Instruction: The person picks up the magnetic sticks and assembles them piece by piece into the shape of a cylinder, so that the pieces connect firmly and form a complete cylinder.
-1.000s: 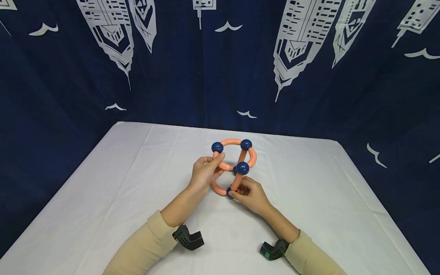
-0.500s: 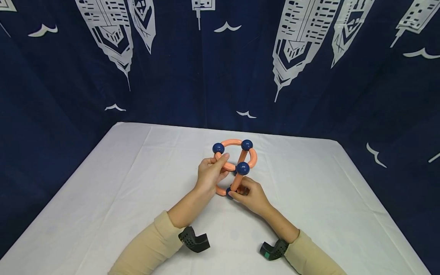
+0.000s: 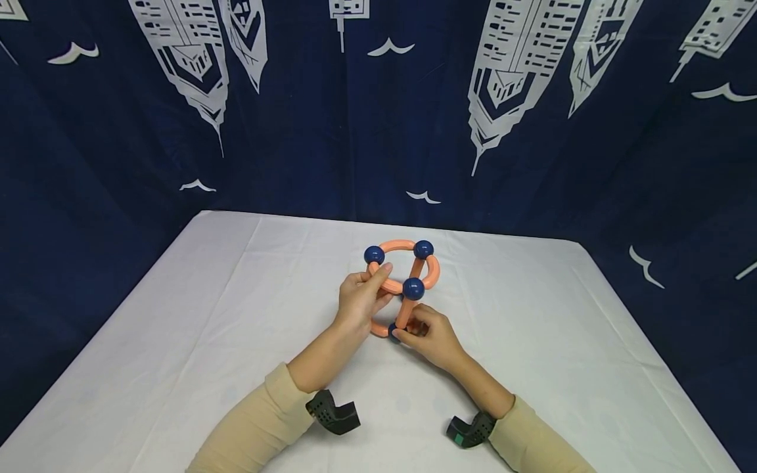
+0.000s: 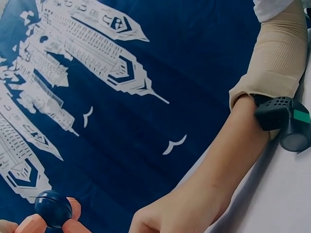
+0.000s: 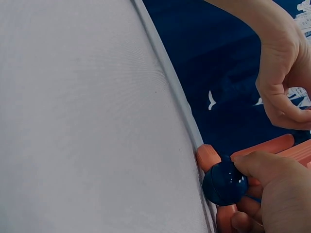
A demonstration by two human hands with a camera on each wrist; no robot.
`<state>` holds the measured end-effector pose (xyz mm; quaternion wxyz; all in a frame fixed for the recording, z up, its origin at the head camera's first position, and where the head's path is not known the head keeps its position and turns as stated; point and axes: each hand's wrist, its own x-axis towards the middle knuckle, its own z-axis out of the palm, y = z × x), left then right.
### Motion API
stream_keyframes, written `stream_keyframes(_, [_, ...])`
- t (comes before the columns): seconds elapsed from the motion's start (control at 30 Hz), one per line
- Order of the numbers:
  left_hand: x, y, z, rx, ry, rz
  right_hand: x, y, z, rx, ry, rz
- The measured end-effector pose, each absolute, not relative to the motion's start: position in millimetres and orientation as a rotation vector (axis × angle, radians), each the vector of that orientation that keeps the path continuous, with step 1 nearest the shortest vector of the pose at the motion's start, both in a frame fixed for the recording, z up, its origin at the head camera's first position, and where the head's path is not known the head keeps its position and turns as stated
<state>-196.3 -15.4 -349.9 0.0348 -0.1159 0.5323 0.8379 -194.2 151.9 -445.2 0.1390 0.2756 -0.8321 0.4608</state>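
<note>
Between both hands stands a ball-and-rod construction toy of orange rods and dark blue balls. My left hand (image 3: 357, 305) pinches a curved orange rod (image 3: 390, 286) at its upper left, thumb on top. That rod runs from the upper left ball (image 3: 374, 255) to the front upper ball (image 3: 413, 289). Lower down, my right hand (image 3: 436, 336) pinches the bottom front ball (image 5: 224, 183) with thumb and fingers, at the foot of an upright straight rod (image 3: 405, 313). Left fingers hide part of the toy's lower left. In the left wrist view, one ball (image 4: 52, 208) shows at the bottom edge.
A white cloth covers the table (image 3: 248, 315). Behind it hangs a dark blue curtain (image 3: 296, 144) with white building and bird prints. Each wrist wears a black camera mount (image 3: 334, 414) below a beige sleeve (image 3: 260, 420).
My left hand has shifted slightly right with its curved rod, whose end now meets the front upper ball. That ball has moved a little left. My right hand stays nearly still.
</note>
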Motion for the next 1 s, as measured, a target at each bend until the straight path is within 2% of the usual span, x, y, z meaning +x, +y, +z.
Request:
stream_keyframes(0.83, [-202.9, -33.6, -354.6, -0.207, 1.738, 2.552, -194.1, 153.6, -441.4, 0.8, -2.428, 1.332])
stream_keyframes(1.0, [-203.7, -48.1, -358.2, -0.345, 1.783, 2.535, -184.2, 155.2, -423.6, 0.772, -2.484, 1.385])
